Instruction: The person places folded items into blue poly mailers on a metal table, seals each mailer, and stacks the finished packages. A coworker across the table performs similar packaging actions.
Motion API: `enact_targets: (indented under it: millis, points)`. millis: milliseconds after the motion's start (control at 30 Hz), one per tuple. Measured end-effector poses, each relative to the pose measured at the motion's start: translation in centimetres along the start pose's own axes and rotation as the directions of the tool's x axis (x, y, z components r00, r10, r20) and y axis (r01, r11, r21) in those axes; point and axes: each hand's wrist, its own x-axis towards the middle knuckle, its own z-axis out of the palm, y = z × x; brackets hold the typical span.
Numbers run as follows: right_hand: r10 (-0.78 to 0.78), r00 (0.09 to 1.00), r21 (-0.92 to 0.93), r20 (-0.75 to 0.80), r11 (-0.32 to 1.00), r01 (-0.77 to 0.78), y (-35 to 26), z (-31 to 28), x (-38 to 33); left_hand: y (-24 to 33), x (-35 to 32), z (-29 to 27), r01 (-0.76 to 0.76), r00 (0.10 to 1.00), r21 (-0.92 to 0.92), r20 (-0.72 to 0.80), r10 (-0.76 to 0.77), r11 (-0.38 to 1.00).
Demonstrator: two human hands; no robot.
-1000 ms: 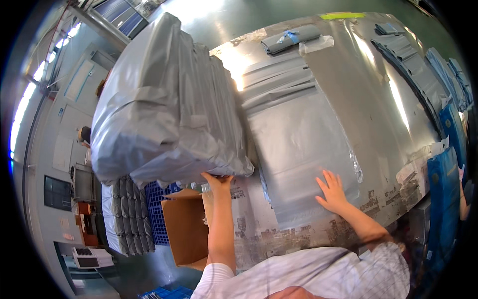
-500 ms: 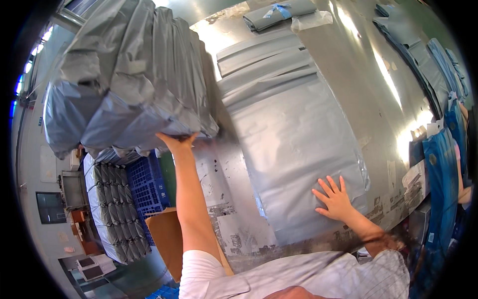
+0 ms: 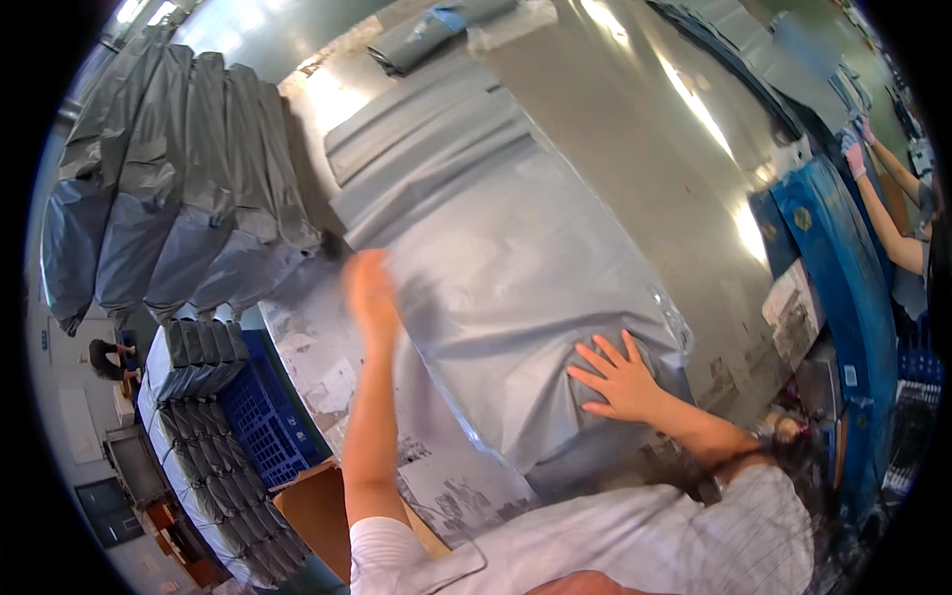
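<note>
Grey plastic bags (image 3: 516,258) lie flat in a stack on the metal table, their far ends folded in overlapping layers. My right hand (image 3: 619,383) rests open on the near right part of the top bag, fingers spread, with creases running out from it. Over the left edge of the stack is my left hand (image 3: 369,293), smeared by motion; its fingers cannot be made out and I see nothing held in it. Left of that hand stands a row of filled grey bags (image 3: 178,198), packed side by side at the table's left edge.
A rolled grey bundle with a blue tie (image 3: 436,35) lies at the far end. Blue pallets (image 3: 268,407) and stacked grey packs (image 3: 213,466) stand on the floor at left, beside a cardboard box (image 3: 315,516). At right are blue sheeting (image 3: 833,288) and another person's gloved hands (image 3: 855,149).
My left hand has come away from the filled bags and moved right to the flat stack. Under my right hand the top bag has become creased. The view has shifted.
</note>
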Motion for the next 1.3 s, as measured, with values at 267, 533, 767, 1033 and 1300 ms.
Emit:
enact_targets:
  millis: [267, 533, 767, 1033, 1300]
  points:
    - [0.021, 0.997, 0.051, -0.072, 0.999, -0.018, 1.3, -0.7, -2.8, 3.2, 3.6, 11.3, -0.178, 0.837, 0.661, 0.491, -0.241, 0.729]
    - [0.686, 0.495, -0.189, -0.532, 0.474, -0.860, 19.9, -18.5, -15.6, 3.0, 7.1, 13.5, -0.164, 0.971, 0.602, 0.240, 0.019, 0.782]
    - [0.715, 0.676, -0.582, -0.180, 0.477, -0.659, 35.1, -20.9, -31.4, 19.7, -12.0, 9.2, -0.371, 0.677, -0.001, 0.684, 0.272, 0.928]
    - [0.558, 0.806, -0.359, -0.195, 0.725, -0.588, 32.0, -23.4, -16.3, 29.1, -11.2, 13.8, -0.158, 0.723, -0.137, 0.659, 0.209, 0.978]
    - [0.792, 0.189, 0.813, -0.581, 0.578, 0.078, 28.6, -13.5, -24.6, 32.3, -11.3, 25.9, 0.696, 0.579, -0.355, 0.791, -0.196, 0.624]
